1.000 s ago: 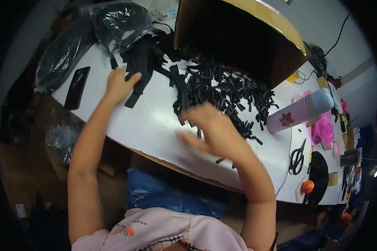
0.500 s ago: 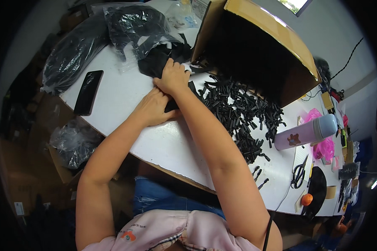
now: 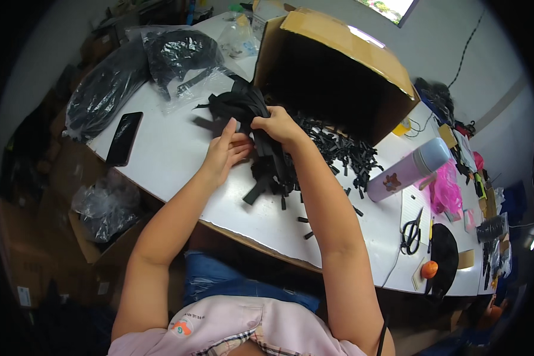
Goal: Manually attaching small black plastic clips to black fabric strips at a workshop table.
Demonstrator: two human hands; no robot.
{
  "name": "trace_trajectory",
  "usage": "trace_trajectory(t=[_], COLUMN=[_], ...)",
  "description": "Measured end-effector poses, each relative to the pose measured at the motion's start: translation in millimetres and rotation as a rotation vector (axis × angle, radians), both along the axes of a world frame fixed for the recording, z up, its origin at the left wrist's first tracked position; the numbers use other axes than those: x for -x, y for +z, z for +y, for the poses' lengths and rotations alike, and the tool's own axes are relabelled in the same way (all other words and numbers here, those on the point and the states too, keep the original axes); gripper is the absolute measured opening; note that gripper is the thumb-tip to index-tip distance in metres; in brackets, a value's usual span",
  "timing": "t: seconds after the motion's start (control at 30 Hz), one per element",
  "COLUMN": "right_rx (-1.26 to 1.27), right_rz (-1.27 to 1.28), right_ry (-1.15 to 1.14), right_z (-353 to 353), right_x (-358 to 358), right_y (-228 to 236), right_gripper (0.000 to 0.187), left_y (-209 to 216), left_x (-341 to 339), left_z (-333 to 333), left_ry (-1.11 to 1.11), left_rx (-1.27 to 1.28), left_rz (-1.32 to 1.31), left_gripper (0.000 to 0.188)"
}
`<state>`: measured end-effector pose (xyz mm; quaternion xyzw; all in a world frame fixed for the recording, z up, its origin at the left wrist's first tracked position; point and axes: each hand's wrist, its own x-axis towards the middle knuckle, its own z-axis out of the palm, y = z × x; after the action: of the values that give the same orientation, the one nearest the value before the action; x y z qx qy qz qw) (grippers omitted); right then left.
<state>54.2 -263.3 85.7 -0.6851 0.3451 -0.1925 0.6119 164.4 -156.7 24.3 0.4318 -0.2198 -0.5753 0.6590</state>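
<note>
My right hand (image 3: 280, 126) is closed round the middle of a bundle of black fabric straps (image 3: 256, 107). The straps fan out over the table at the far end and hang toward me in a loose tail below the hand. My left hand (image 3: 225, 153) is just left of the bundle, its fingers stretched out and apart, holding nothing; I cannot tell whether its fingertips touch the straps. Beyond and right of the bundle, a spread pile of short black pieces (image 3: 357, 155) covers part of the white table (image 3: 178, 148).
A large cardboard box (image 3: 344, 38) lies with its dark opening toward me. Clear plastic bags of black material (image 3: 104, 89) and a phone (image 3: 124, 138) are at the left. Rightward are a lilac bottle (image 3: 406, 172), black scissors (image 3: 410, 234), an orange fruit (image 3: 429, 270) and a pink bag (image 3: 445, 193).
The black strap bundle has come up off the table in my right hand, which has moved right. My left hand has let go and opened beside it. The view has shifted slightly.
</note>
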Motion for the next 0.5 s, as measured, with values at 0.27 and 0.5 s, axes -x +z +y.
trace_trajectory(t=[0.27, 0.5], right_rx=[0.087, 0.232], right_rz=[0.029, 0.312], right_ry=[0.154, 0.210], right_z=[24.2, 21.0], right_x=[56.3, 86.7], right_y=[3.7, 2.2], right_gripper=[0.028, 0.053], left_y=[32.4, 33.6], left_x=[39.0, 48.3], left_z=[-41.1, -52.7], left_ry=[-0.057, 0.025], left_rx=[0.241, 0.174], left_rz=[0.559, 0.424], left_gripper=[0.035, 0.022])
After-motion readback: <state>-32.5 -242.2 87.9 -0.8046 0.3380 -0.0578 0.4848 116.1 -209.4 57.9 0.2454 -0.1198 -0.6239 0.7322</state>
